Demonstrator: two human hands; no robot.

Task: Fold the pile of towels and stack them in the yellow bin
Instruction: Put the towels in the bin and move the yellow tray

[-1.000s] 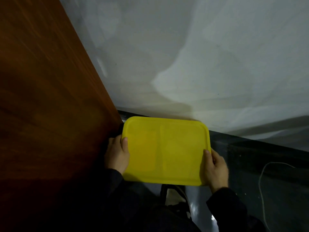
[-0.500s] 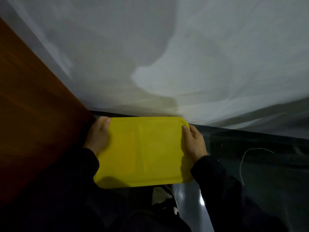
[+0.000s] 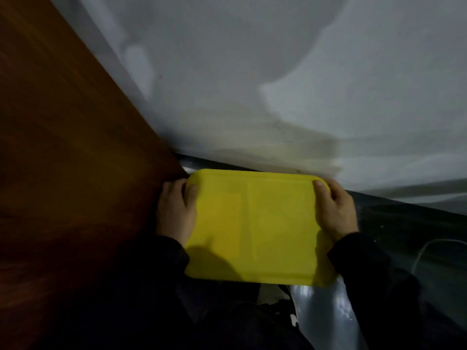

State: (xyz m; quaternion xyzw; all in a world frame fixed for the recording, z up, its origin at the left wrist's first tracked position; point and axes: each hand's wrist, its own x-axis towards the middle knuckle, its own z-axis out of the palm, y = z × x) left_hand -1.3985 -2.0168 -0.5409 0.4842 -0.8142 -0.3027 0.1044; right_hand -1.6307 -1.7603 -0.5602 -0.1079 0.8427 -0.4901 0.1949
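Now the yellow bin sits a little higher and closer in the head view than it did half a second ago, and the wooden panel on the left fills far more of the picture again, much as it did a full second back. That points to the head swinging left and down more than to the bin travelling far.

The grip has changed little since then. The left hand clasps the bin's left short edge, thumb laid over the rim and fingers curled behind it. The right hand clasps the right short edge the same way, thumb on top near the far corner. Both dark sleeves reach in from below.

The bin is held in the air between the two hands, in front of the person's body, near the foot of the pale wall and above the dark floor. Whether its flat yellow face is the base or the inside cannot be told.

No towels appear anywhere. Folding has evidently not begun; the person seems to be carrying the bin into place.
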